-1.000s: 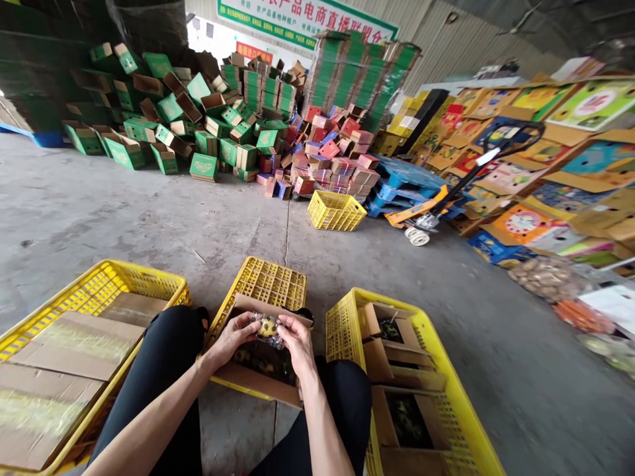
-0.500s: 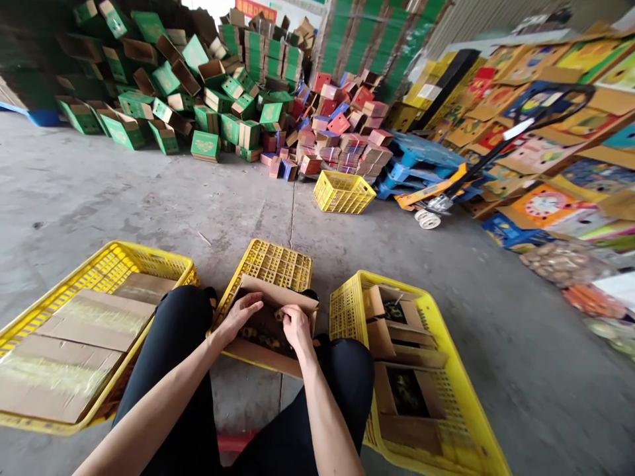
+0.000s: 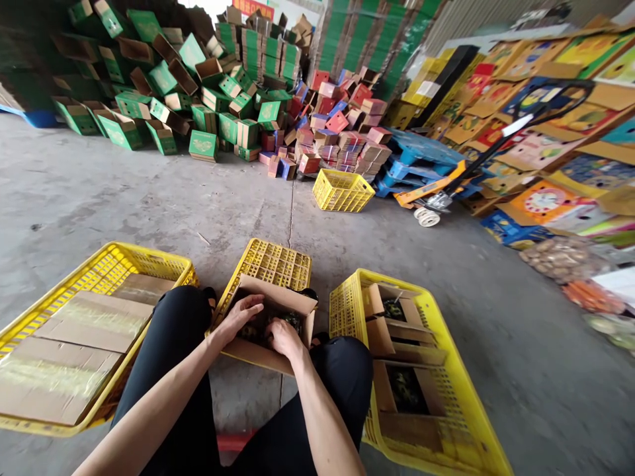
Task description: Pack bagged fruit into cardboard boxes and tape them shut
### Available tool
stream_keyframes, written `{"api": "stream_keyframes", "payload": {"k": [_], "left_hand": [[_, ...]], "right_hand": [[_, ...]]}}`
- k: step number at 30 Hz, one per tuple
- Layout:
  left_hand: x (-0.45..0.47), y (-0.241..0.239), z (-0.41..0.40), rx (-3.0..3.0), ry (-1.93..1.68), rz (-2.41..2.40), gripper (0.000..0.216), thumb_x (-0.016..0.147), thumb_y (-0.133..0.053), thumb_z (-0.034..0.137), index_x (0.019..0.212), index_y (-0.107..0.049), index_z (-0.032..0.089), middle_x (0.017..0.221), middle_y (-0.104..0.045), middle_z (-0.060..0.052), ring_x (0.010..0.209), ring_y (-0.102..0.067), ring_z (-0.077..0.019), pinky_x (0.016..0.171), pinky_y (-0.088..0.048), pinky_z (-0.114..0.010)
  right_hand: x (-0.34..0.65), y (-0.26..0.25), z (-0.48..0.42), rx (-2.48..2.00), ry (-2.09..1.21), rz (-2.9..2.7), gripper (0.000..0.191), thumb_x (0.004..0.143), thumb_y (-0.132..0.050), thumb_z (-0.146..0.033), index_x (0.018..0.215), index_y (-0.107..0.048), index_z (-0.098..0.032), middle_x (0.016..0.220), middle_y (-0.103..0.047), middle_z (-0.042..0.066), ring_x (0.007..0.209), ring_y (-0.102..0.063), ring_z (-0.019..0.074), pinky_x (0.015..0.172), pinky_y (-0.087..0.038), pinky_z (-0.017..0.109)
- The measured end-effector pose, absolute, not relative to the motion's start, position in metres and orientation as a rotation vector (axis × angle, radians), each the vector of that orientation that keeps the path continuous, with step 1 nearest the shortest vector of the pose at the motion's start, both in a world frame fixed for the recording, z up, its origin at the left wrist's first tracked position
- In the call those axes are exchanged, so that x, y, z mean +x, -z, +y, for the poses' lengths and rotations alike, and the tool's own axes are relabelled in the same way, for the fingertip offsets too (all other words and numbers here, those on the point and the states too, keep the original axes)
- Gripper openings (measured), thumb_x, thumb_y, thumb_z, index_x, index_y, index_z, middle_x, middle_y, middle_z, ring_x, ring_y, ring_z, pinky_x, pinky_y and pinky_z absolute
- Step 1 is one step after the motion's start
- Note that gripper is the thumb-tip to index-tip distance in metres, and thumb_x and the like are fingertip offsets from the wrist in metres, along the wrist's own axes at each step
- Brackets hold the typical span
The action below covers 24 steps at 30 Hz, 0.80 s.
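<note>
An open cardboard box (image 3: pixel 270 357) sits between my knees on an upturned yellow crate (image 3: pixel 278 261). Dark contents with yellowish patches, their kind unclear, lie inside, partly under shiny dark plastic. My left hand (image 3: pixel 244 312) is at the box's left side, fingers stretched out over the opening and holding nothing visible. Down in the box, my right hand (image 3: pixel 284 336) has its fingers bent and closed at the contents. Its fingertips are hidden, and what they grip cannot be made out.
At my left, a yellow crate (image 3: pixel 186 268) holds taped cardboard boxes (image 3: pixel 94 320). A yellow crate (image 3: pixel 459 383) at my right holds open boxes with dark contents. Farther off are another yellow crate (image 3: pixel 342 192), an orange pallet jack (image 3: pixel 434 185), blue pallets (image 3: pixel 421 152) and heaped green cartons (image 3: pixel 203 145).
My right hand has moved left and lower into the box, from beside the far flap. More of the dark contents shows at the box's right side. My left hand stays nearly where it was.
</note>
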<state>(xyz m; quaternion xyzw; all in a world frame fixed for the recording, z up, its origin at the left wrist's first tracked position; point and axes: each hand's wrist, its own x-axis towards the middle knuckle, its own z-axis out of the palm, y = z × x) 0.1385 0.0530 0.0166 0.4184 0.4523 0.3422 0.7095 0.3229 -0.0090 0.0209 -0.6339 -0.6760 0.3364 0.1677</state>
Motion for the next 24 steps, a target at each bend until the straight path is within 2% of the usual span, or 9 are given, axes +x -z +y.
{"api": "stream_keyframes", "payload": {"k": [3, 7, 10, 14, 17, 20, 22, 24], "left_hand": [[0.137, -0.016, 0.054, 0.926, -0.736, 1.014, 0.066, 0.074, -0.088, 0.058, 0.127, -0.075, 0.022, 0.144, -0.068, -0.017, 0.141, -0.055, -0.0407, 0.109, -0.047, -0.052], [0.136, -0.017, 0.054, 0.962, -0.704, 1.004, 0.067, 0.075, -0.087, 0.061, 0.127, -0.075, 0.021, 0.141, -0.071, -0.015, 0.142, -0.055, -0.0384, 0.113, -0.045, -0.048], [0.138, -0.018, 0.052, 0.898, -0.624, 0.952, 0.071, 0.078, -0.083, 0.069, 0.131, -0.072, 0.022, 0.137, -0.073, -0.013, 0.133, -0.063, -0.0359, 0.107, -0.05, -0.044], [0.141, -0.021, 0.05, 0.834, -0.547, 0.815, 0.071, 0.078, -0.082, 0.072, 0.122, -0.073, 0.018, 0.117, -0.08, -0.013, 0.105, -0.076, -0.0298, 0.09, -0.056, -0.037], [0.141, -0.024, 0.051, 0.847, -0.599, 0.803, 0.061, 0.075, -0.087, 0.069, 0.106, -0.073, 0.018, 0.104, -0.081, -0.01, 0.091, -0.077, -0.0242, 0.078, -0.055, -0.029], [0.141, -0.027, 0.051, 0.841, -0.656, 0.814, 0.058, 0.075, -0.088, 0.068, 0.1, -0.07, 0.019, 0.098, -0.08, -0.008, 0.085, -0.077, -0.0208, 0.074, -0.054, -0.026], [0.141, -0.029, 0.051, 0.833, -0.69, 0.825, 0.058, 0.074, -0.088, 0.068, 0.098, -0.069, 0.019, 0.094, -0.08, -0.006, 0.081, -0.076, -0.0194, 0.073, -0.054, -0.026], [0.142, -0.03, 0.05, 0.82, -0.716, 0.838, 0.058, 0.074, -0.088, 0.068, 0.096, -0.067, 0.019, 0.091, -0.079, -0.006, 0.079, -0.076, -0.0187, 0.073, -0.054, -0.026]], "right_hand": [[0.33, -0.029, -0.005, -1.829, -0.96, -1.857, 0.028, 0.075, -0.063, -0.002, 0.083, -0.081, -0.022, 0.088, -0.081, 0.009, 0.092, -0.076, 0.0267, 0.086, -0.055, 0.033], [0.345, -0.047, -0.004, -1.7, -1.137, -1.46, 0.018, 0.089, -0.059, -0.025, 0.096, -0.076, -0.023, 0.098, -0.081, 0.006, 0.091, -0.076, 0.0249, 0.079, -0.058, 0.033], [0.349, -0.059, -0.004, -1.424, -1.312, -0.964, 0.02, 0.084, -0.071, -0.042, 0.092, -0.072, -0.023, 0.112, -0.08, 0.007, 0.099, -0.075, 0.0262, 0.082, -0.061, 0.036], [0.346, -0.065, -0.002, -1.29, -1.307, -0.764, 0.025, 0.076, -0.08, -0.044, 0.086, -0.069, -0.024, 0.115, -0.079, 0.007, 0.108, -0.073, 0.0278, 0.087, -0.06, 0.037], [0.344, -0.064, -0.001, -1.254, -1.28, -0.76, 0.033, 0.076, -0.082, -0.044, 0.102, -0.074, -0.025, 0.124, -0.077, 0.007, 0.121, -0.069, 0.0288, 0.094, -0.059, 0.037], [0.345, -0.061, -0.001, -1.31, -1.312, -0.769, 0.055, 0.075, -0.087, -0.048, 0.125, -0.072, -0.03, 0.139, -0.071, 0.008, 0.129, -0.066, 0.0296, 0.098, -0.059, 0.04], [0.345, -0.06, -0.002, -1.387, -1.359, -0.75, 0.062, 0.072, -0.09, -0.051, 0.127, -0.072, -0.029, 0.138, -0.071, 0.008, 0.125, -0.069, 0.0313, 0.094, -0.062, 0.043], [0.345, -0.059, -0.002, -1.417, -1.387, -0.732, 0.061, 0.068, -0.093, -0.053, 0.119, -0.074, -0.026, 0.129, -0.074, 0.009, 0.118, -0.072, 0.0323, 0.089, -0.064, 0.044]]}}
